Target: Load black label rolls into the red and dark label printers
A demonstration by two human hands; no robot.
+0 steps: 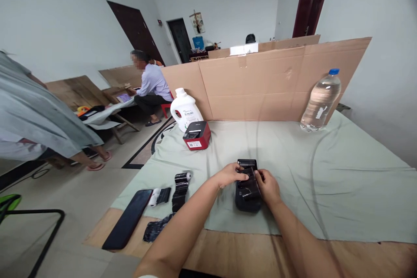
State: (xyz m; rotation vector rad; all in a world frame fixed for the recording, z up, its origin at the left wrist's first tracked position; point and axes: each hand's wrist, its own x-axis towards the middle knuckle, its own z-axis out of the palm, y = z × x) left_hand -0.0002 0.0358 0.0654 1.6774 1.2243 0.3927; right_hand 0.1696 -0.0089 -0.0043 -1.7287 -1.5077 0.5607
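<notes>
Now both hands grasp the black device point(248, 191) lying on the desk point(325, 191): left hand point(230, 174) at 9 o'clock, right hand point(267, 186) at 3. Farther, at 11 o'clock, sits a red printer point(196, 135).

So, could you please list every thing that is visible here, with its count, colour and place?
black device: 1, black, on the green cloth, between both hands
red printer: 1, red and black, far left of the cloth
white jug: 1, white, behind the red printer
water bottle: 1, clear with blue cap, far right, against the cardboard
cardboard wall: 1, brown, along the far table edge
phone: 1, black, near left edge
ribbon rolls: several, black and white, beside the phone
green cloth: 1, pale green, over the table
seated person: 1, light shirt, background left
left hand: on the device's left side
right hand: on its right side
</notes>
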